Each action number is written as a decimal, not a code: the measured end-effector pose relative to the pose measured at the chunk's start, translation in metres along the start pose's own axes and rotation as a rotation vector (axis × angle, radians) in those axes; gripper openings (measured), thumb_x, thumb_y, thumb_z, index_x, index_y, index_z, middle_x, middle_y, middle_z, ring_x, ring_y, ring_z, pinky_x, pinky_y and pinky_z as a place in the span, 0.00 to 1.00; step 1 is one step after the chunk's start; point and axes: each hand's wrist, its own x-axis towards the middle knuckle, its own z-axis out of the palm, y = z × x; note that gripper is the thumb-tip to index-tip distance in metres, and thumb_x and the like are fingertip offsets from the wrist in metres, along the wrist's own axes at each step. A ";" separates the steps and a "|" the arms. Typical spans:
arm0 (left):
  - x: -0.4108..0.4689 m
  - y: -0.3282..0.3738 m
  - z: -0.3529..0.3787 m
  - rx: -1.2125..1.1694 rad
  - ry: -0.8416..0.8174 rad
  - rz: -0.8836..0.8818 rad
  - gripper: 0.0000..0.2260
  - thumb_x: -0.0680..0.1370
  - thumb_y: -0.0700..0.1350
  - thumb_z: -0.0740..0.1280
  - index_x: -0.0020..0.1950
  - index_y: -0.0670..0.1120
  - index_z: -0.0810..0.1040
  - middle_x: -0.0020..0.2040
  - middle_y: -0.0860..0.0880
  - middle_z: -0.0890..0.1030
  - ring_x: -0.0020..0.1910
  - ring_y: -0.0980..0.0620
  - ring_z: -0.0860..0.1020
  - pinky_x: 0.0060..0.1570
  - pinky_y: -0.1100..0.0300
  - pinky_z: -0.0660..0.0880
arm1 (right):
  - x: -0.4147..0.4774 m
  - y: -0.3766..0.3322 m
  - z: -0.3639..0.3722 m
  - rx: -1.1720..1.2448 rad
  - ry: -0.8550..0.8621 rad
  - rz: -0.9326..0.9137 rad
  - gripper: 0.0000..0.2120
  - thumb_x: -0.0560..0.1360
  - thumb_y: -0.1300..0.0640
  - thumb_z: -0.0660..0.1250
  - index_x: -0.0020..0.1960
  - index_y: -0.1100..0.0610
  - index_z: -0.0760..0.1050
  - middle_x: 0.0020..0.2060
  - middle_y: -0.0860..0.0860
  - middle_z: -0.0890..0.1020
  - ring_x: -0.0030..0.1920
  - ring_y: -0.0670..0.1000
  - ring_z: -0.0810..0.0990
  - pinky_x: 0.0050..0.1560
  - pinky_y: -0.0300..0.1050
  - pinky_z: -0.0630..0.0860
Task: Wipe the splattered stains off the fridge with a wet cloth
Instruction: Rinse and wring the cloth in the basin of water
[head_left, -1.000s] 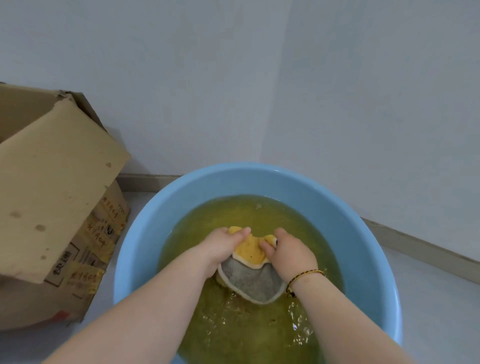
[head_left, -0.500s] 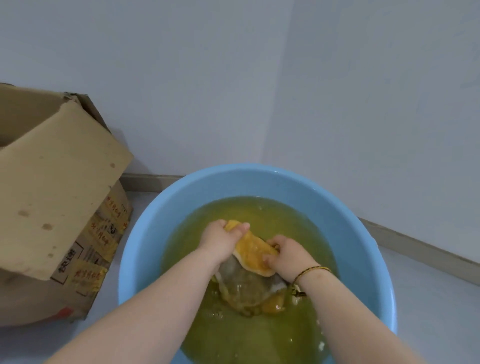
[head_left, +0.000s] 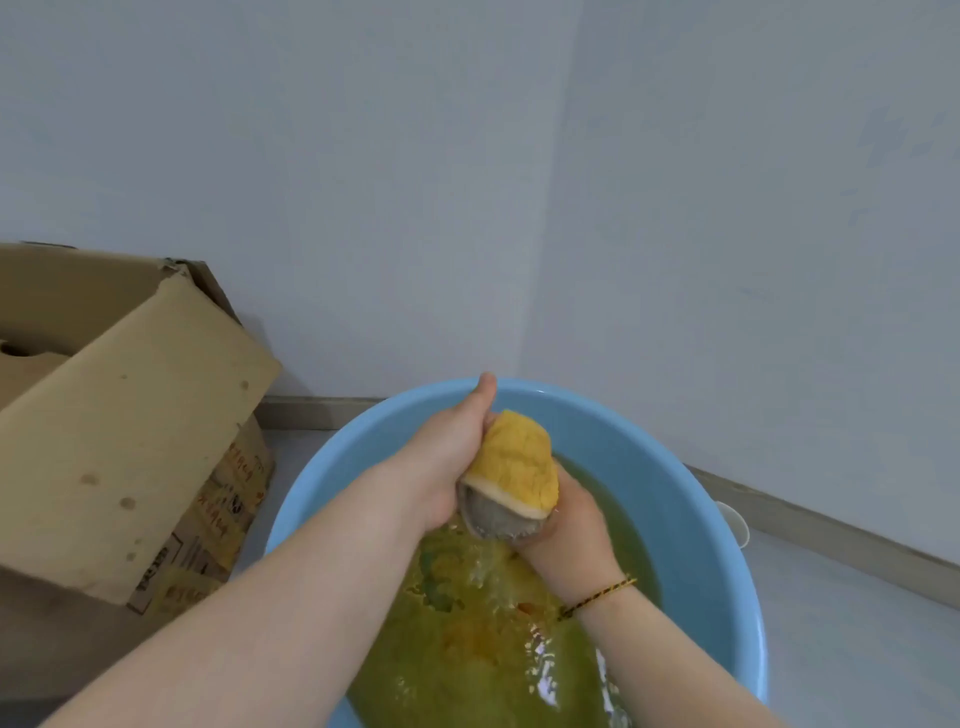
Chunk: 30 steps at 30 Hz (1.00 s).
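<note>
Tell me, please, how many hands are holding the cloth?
2: the left hand grips the cloth on its left, the right hand holds it from below, above the basin.

- The floor (head_left: 857, 649) is pale grey and smooth, and meets the walls at a grey skirting board (head_left: 831, 535) that runs behind the basin.
- A round blue basin (head_left: 670, 483) stands directly on the floor near the corner of the room.
- A brown cardboard box (head_left: 119, 441) sits on the floor just left of the basin, its spotted flap tilted open.
- A small white object (head_left: 735, 525) shows at the basin's right edge, mostly hidden.
</note>
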 end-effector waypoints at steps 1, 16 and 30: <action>0.000 -0.001 -0.007 0.017 0.015 -0.017 0.15 0.79 0.52 0.59 0.36 0.45 0.73 0.30 0.50 0.77 0.31 0.54 0.77 0.35 0.63 0.73 | 0.001 0.002 -0.005 -0.189 0.022 -0.083 0.10 0.71 0.60 0.67 0.52 0.58 0.75 0.45 0.50 0.79 0.49 0.52 0.76 0.42 0.36 0.69; 0.012 -0.047 -0.017 1.321 -0.302 -0.110 0.19 0.68 0.48 0.72 0.57 0.46 0.73 0.50 0.47 0.77 0.49 0.49 0.78 0.50 0.56 0.77 | 0.019 0.000 -0.028 -1.035 -0.118 -0.681 0.15 0.59 0.53 0.73 0.43 0.55 0.75 0.33 0.50 0.79 0.29 0.52 0.79 0.25 0.36 0.62; 0.014 -0.038 -0.021 1.705 0.151 0.771 0.11 0.78 0.45 0.56 0.60 0.51 0.70 0.56 0.51 0.74 0.54 0.49 0.75 0.39 0.60 0.63 | 0.007 -0.006 -0.022 0.189 -0.354 0.247 0.09 0.69 0.65 0.69 0.37 0.56 0.69 0.29 0.49 0.73 0.28 0.45 0.71 0.29 0.35 0.68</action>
